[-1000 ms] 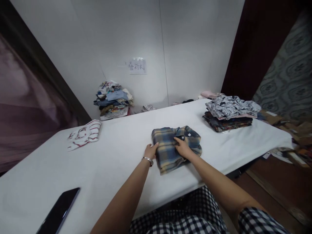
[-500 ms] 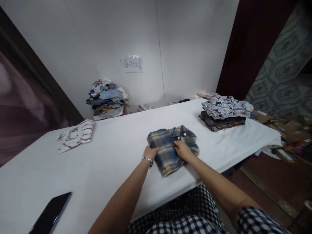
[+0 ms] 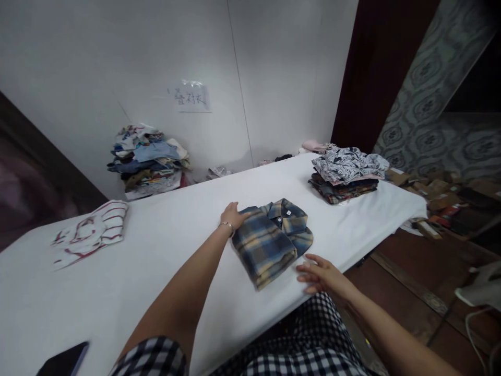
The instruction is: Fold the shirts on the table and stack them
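Note:
A blue, tan and grey plaid shirt lies folded on the white-covered table, its collar and a small white label toward the right. My left hand rests at the shirt's upper left edge, thumb across the fabric and the other fingers stretched outside it. Just off the shirt's lower right corner is my right hand, fingers apart with nothing in them, over the table's front edge.
A stack of folded shirts stands at the right on the table. A red-striped white garment lies left, a phone front left. A clothes pile is by the wall. Boxes clutter the floor at right.
My right hand has let go of the shirt's front and drawn back toward the table edge. My left hand has slid up along the shirt's left side. The view has shifted right.

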A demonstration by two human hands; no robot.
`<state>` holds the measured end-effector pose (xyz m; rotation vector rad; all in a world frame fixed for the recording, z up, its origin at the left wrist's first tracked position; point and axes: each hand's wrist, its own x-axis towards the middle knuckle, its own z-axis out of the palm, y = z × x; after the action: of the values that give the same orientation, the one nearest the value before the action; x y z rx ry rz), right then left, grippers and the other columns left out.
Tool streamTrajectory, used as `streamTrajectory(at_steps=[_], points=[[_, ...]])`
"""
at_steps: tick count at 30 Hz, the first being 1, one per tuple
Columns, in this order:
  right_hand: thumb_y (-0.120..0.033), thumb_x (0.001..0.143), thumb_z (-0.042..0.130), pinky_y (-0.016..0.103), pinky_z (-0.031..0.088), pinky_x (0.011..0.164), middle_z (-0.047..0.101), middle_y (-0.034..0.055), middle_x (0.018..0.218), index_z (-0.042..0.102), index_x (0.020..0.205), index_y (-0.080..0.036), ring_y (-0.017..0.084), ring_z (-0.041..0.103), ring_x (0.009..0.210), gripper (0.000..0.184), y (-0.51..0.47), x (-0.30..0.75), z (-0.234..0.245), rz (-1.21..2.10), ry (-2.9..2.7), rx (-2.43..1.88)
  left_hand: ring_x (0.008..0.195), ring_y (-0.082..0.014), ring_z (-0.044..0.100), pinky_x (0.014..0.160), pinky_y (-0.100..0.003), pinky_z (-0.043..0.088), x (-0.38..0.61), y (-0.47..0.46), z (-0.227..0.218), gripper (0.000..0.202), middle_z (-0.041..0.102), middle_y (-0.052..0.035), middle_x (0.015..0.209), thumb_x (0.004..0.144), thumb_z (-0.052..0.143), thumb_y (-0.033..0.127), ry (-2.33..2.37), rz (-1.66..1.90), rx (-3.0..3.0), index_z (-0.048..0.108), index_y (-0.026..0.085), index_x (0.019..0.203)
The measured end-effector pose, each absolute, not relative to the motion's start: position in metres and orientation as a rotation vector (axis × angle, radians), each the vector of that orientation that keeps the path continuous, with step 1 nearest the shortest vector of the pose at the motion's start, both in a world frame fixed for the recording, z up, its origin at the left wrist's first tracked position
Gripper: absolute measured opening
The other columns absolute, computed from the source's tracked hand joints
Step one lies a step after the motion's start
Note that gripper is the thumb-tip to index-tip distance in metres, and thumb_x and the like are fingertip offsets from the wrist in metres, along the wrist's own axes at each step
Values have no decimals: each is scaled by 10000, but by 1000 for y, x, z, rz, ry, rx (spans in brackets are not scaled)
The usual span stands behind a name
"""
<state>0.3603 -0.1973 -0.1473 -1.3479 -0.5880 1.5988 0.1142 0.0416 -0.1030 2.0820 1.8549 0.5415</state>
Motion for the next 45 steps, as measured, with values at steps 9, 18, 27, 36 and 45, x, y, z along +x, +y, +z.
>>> streamTrajectory(at_steps=[9, 18, 27, 36, 45], points=[[-394, 842, 585, 287, 526, 804, 664, 51, 992, 612, 951, -200, 133, 638, 815, 224, -170, 322, -150, 1749, -233, -969, 1179, -372, 506, 952, -414, 404, 152, 77, -122, 632, 568, -203, 1256, 487, 813, 370, 1736, 280, 1900, 633, 143, 1049], [-380, 640, 766, 315, 481, 771, 709, 56, 837, 647, 889, -153, 197, 640, 778, 357, -139, 306, -133, 1556, -544, -1043, 690, -291, 676, 608, -383, 536, 128, 74, -68, 416, 725, -123, 757, 532, 760, 519, 1537, 315, 1481, 678, 148, 702], [-315, 608, 726, 319, 461, 759, 673, -9, 784, 659, 865, -185, 167, 582, 749, 295, -57, 344, -42, 902, -1097, -946, 823, -213, 655, 840, -366, 506, 48, 18, 34, 441, 717, -66, 875, 529, 810, 377, 985, 1205, 1516, 687, 129, 874], [-334, 738, 586, 398, 457, 846, 684, 34, 886, 689, 809, -215, 242, 590, 896, 172, -146, 361, -142, 1065, -1790, -1254, 878, -226, 633, 820, -361, 515, 15, -145, -109, 260, 700, -27, 938, 667, 698, 316, 1235, 695, 1723, 697, 218, 908], [-422, 766, 595, 446, 370, 1014, 553, 96, 1298, 422, 1373, -214, 270, 489, 1207, 664, -166, 379, -132, 1323, -1582, -1357, 1085, -266, 577, 956, -397, 444, 26, -170, -109, 525, 655, -75, 1152, 733, 608, 499, 1355, 826, 1430, 618, 178, 1147]])
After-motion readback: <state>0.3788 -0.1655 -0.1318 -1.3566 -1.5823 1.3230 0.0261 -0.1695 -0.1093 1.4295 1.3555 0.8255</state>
